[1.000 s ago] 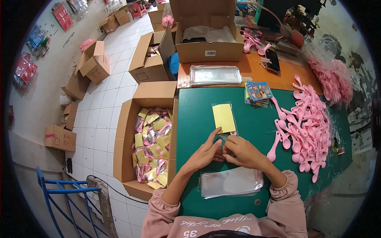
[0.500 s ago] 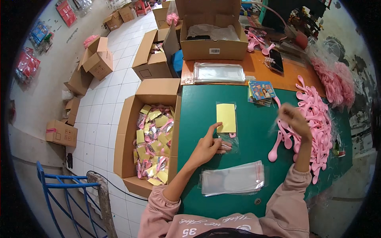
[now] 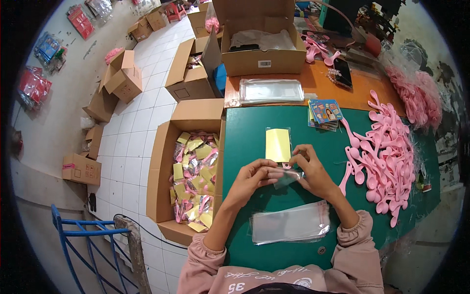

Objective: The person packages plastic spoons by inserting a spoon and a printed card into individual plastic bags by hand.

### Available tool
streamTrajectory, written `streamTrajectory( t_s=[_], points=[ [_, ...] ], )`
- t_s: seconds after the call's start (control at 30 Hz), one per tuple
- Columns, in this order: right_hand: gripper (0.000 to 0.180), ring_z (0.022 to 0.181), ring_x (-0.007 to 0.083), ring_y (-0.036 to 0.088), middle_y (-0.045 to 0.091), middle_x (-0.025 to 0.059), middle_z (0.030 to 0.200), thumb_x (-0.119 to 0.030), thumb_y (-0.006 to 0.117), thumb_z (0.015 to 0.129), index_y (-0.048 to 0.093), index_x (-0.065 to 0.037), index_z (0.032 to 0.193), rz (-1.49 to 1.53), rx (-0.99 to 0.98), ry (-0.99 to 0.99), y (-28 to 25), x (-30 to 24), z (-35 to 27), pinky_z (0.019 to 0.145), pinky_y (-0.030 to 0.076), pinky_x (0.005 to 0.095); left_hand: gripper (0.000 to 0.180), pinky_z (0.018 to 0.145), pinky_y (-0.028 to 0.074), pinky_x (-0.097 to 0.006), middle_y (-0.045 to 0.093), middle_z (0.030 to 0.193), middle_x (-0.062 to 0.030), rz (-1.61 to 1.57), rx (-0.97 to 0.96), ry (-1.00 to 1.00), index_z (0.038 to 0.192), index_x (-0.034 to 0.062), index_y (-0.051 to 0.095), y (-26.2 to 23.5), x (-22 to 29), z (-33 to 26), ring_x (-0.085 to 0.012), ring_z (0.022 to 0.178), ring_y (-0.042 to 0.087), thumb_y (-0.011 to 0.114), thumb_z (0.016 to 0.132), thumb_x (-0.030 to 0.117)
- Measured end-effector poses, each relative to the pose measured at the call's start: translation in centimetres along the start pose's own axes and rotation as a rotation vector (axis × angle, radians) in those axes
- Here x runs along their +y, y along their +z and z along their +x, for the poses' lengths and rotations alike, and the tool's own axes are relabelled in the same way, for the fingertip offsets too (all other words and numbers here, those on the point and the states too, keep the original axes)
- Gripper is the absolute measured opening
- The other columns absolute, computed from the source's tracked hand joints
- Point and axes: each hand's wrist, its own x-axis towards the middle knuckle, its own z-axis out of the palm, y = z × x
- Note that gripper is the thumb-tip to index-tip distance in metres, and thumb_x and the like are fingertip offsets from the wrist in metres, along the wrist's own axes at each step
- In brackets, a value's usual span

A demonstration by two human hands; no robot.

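Note:
A clear plastic bag (image 3: 287,179) with a yellow card (image 3: 277,145) inside lies on the green table, and a bit of pink spoon shows below the card. My left hand (image 3: 252,180) holds the near end of the bag, its fingers bent over the plastic. From the other side my right hand (image 3: 315,171) pinches the same end between thumb and fingers. Closer to me is a stack of flat clear bags (image 3: 291,224). Right of my hands, a large heap of pink spoons (image 3: 387,152) covers the table, with a few loose ones at its left edge.
An open carton (image 3: 159,176) full of packed spoons and yellow cards stands left of the table (image 3: 240,147). At the back are printed cards (image 3: 325,111), more clear bags (image 3: 271,91), a phone (image 3: 343,73) and an open box (image 3: 262,63). A blue metal frame (image 3: 88,230) is lower left.
My right hand has come in from beside the spoon heap to the bag and taken hold of its near end. That end is now lifted and bent between both hands.

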Motion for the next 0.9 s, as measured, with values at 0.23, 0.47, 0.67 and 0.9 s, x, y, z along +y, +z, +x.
streamTrajectory(
  t_s=[0.23,0.47,0.67,0.9],
  points=[
    [0.014,0.085,0.0201,0.051,0.045,0.0115,0.097,-0.008,0.067,0.073,0.056,-0.002,0.080,0.181,0.093,0.097,0.0,0.3,0.4,0.068,0.046,0.0289,0.020,0.065,0.052,-0.023,0.059,0.090,-0.0111,0.477,0.118,0.272,0.107,0.0013,0.043,-0.2,-0.3,-0.1,-0.0151,0.085,0.062,0.047,0.088,0.003],
    [0.015,0.082,0.0137,0.058,0.047,0.0058,0.099,-0.005,0.063,0.078,0.055,0.001,0.088,0.859,0.068,0.466,1.3,2.0,0.0,0.066,0.049,0.0232,0.012,0.060,0.053,-0.023,0.053,0.086,-0.0029,0.608,0.125,0.208,0.094,0.0009,0.048,0.1,-0.5,0.3,-0.0122,0.085,0.059,0.052,0.088,0.011],
    [0.020,0.080,0.0132,0.059,0.051,0.0043,0.094,-0.001,0.068,0.073,0.055,0.001,0.089,0.743,0.029,0.409,1.9,1.8,-0.2,0.070,0.050,0.0232,0.012,0.060,0.054,-0.026,0.058,0.085,-0.0054,0.497,0.194,0.139,0.091,0.0006,0.048,-0.4,-0.7,0.6,-0.0134,0.085,0.061,0.051,0.088,0.012],
    [0.014,0.074,0.0109,0.059,0.058,0.0045,0.080,-0.007,0.062,0.080,0.054,0.002,0.087,0.744,0.077,0.472,2.3,1.8,-0.1,0.065,0.050,0.0212,0.013,0.063,0.054,-0.026,0.058,0.090,-0.0052,0.387,0.103,0.090,0.093,0.0018,0.048,-0.7,-0.5,0.7,-0.0135,0.089,0.059,0.049,0.090,0.014]
  ],
)
